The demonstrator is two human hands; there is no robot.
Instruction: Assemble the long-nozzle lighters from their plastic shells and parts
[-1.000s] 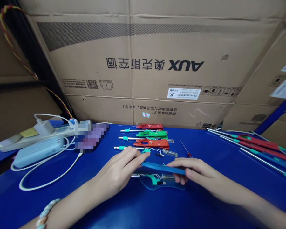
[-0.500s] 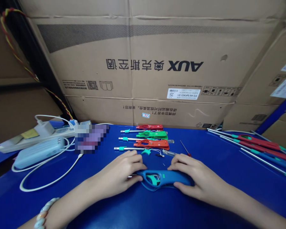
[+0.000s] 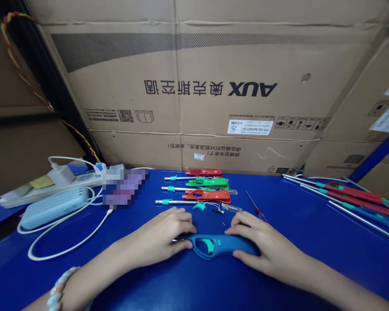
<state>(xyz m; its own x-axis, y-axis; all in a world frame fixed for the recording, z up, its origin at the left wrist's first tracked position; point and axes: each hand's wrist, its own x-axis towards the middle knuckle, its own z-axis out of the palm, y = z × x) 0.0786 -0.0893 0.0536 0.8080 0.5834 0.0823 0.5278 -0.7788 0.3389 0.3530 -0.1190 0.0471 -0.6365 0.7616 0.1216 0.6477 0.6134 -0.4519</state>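
A blue lighter handle (image 3: 218, 245) with a green trigger lies flat on the blue table (image 3: 194, 285) in front of me. My left hand (image 3: 160, 235) curls round its left end, fingers pressed on the casing where the metal tube comes out. My right hand (image 3: 257, 242) rests on its right end, fingers bent over the casing. Both hands press the handle down against the table.
Behind the hands lie three open lighter bodies, red (image 3: 203, 172), green (image 3: 207, 183) and red (image 3: 207, 196), with small loose parts and a thin screwdriver (image 3: 254, 205). Finished lighters (image 3: 350, 196) lie at the right. A power strip (image 3: 48, 183), power bank (image 3: 53, 207) and white cable (image 3: 68, 246) sit left. Cardboard boxes (image 3: 207, 86) stand behind.
The blue cover that both hands held above the open lighter half has come down onto it. The handle is now closed, and both hands have settled onto its ends.
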